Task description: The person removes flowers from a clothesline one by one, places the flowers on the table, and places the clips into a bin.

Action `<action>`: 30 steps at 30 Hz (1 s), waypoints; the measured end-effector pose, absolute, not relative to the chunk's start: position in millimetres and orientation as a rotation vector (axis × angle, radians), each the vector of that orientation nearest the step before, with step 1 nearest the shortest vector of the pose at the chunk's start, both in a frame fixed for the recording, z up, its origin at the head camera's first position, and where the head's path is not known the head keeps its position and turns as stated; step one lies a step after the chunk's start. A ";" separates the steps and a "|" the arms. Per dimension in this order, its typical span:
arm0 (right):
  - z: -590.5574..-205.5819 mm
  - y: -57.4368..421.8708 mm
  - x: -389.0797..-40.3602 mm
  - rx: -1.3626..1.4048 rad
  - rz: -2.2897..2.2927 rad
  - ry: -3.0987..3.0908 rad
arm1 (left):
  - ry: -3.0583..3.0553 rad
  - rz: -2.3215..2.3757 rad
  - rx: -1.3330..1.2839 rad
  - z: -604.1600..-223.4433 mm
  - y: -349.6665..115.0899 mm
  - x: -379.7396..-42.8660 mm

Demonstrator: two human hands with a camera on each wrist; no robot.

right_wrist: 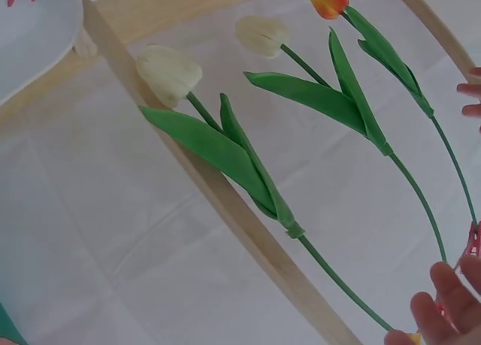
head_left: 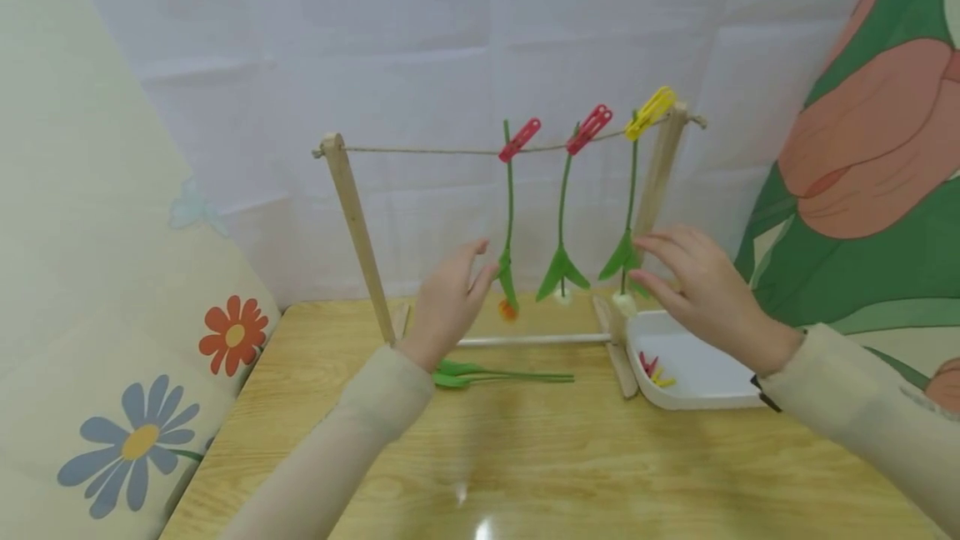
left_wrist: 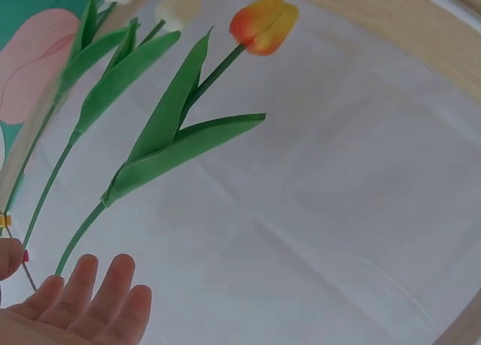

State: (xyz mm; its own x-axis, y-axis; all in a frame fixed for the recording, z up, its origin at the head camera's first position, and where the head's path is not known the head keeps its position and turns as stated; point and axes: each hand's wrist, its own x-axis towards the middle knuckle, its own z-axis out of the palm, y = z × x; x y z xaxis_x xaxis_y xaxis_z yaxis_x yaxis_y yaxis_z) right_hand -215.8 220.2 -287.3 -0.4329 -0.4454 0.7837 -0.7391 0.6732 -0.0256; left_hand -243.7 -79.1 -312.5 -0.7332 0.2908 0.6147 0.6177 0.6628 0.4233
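Three artificial tulips hang upside down from a rope (head_left: 420, 151). The orange tulip (left_wrist: 263, 25) and a white tulip (right_wrist: 263, 37) are held by pink clothespins (head_left: 589, 130). Another white tulip (right_wrist: 169, 71), farthest right, hangs from a yellow clothespin (head_left: 650, 113). My left hand (head_left: 446, 298) is raised just left of the orange tulip, fingers loosely extended and holding nothing. Beside the rightmost tulip's leaves is my right hand (head_left: 697, 286), its fingers apart and slightly bent. It appears to grip nothing; whether it touches the leaves I cannot tell.
Wooden posts (head_left: 356, 223) carry the rope, with a pale crossbar (head_left: 536, 340) low between them. Green stems with leaves (head_left: 510, 375) lie on the wooden table (head_left: 525, 457), partly behind my left wrist. A white tray (head_left: 712, 365) at right contains red and yellow clothespins (head_left: 660, 376).
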 end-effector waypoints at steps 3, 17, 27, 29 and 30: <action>-283.5 217.0 -218.0 0.920 0.458 -2.090 | -2.412 -0.910 -0.678 -306.3 -77.2 -246.8; -266.4 200.4 -224.1 0.970 0.398 -2.059 | -2.472 -1.054 -0.621 -288.2 -57.8 -254.0; -243.2 185.3 -232.5 0.994 0.318 -2.078 | -2.506 -1.176 -0.557 -279.9 -45.7 -268.0; -237.7 182.6 -235.7 1.009 0.304 -2.065 | -2.514 -1.207 -0.538 -278.5 -44.5 -270.7; -234.9 181.4 -237.6 1.017 0.296 -2.054 | -2.516 -1.226 -0.529 -277.8 -43.9 -272.0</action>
State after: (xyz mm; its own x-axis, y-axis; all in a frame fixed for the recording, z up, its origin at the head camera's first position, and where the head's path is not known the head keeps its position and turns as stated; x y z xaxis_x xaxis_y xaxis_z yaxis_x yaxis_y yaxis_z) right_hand -237.6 181.4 -234.9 -0.3497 -0.5605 0.7507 -0.7497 0.6480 0.1345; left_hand -272.0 -43.9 -277.8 -0.8898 0.1962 0.4120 0.4454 0.5700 0.6904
